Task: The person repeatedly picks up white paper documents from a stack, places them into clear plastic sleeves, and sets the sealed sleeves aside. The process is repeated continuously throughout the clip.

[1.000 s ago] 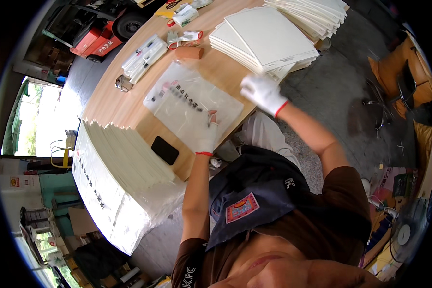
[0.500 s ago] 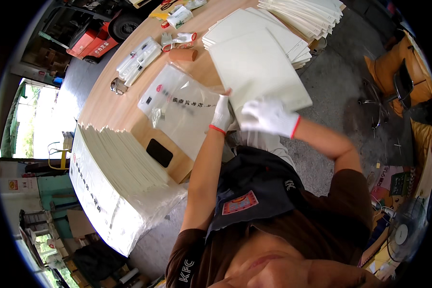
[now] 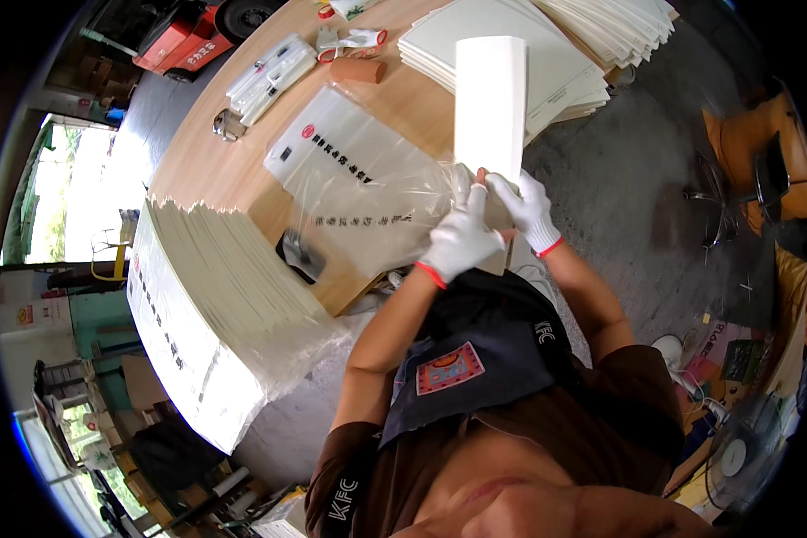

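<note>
A white paper stack (image 3: 490, 103), bent lengthwise into a narrow curved shape, stands up from between my two white-gloved hands. My left hand (image 3: 462, 235) is closed at its lower left side, also against the gathered mouth of a clear plastic bag (image 3: 368, 193). Bare fingertips poke out of that glove. On the other side, my right hand (image 3: 531, 213) grips the lower right edge of the paper. The printed bag lies over the table toward the left, its mouth next to the paper's lower end. Part of the paper is hidden behind my fingers.
Left stands a tall bagged stack of paper (image 3: 233, 278); a black phone (image 3: 298, 258) lies beside it, partly under the bag. Several paper piles (image 3: 547, 67) cover the far right of the wooden table (image 3: 197, 175). Tape rolls, gloves and plastic packs lie farther back.
The flat paper stack has been bent narrow and drawn toward the bag's mouth. Both hands have come together around it. The bag has spread over part of the phone.
</note>
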Demonstrator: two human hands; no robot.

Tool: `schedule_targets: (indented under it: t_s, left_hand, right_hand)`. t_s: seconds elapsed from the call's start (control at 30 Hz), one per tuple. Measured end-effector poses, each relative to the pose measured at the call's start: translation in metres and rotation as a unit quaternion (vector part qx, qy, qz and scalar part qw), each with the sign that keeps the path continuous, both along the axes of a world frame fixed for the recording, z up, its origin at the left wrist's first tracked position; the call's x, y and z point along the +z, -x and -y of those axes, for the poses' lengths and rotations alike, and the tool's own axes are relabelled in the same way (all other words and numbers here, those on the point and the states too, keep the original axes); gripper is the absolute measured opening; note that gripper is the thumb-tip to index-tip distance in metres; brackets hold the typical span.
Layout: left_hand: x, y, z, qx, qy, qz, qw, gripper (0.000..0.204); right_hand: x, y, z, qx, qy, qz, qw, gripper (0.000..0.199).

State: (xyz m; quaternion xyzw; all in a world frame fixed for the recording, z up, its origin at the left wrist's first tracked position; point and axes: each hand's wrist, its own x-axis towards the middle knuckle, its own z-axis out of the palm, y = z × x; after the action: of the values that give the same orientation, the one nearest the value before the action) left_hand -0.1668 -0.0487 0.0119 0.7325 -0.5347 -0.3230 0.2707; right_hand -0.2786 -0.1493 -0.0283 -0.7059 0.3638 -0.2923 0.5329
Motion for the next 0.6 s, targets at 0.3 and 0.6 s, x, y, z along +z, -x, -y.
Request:
schedule_targets:
  t_s: [0.3,0.6]
  left_hand:
    - [0.094,-0.118,-0.073,0.175,0.262,-0.462,0.829,0.055]
    - [-0.023,-0.01,-0.161,0.171,0.275,-0.069,0.944,0.026]
  right_hand:
    - [0.069,0.039,-0.001,0.294,0.52,-0.274,0.754,0.017]
    - [0.012,-0.036,-0.003,0.448,-0.133,-0.081,0.881,0.034]
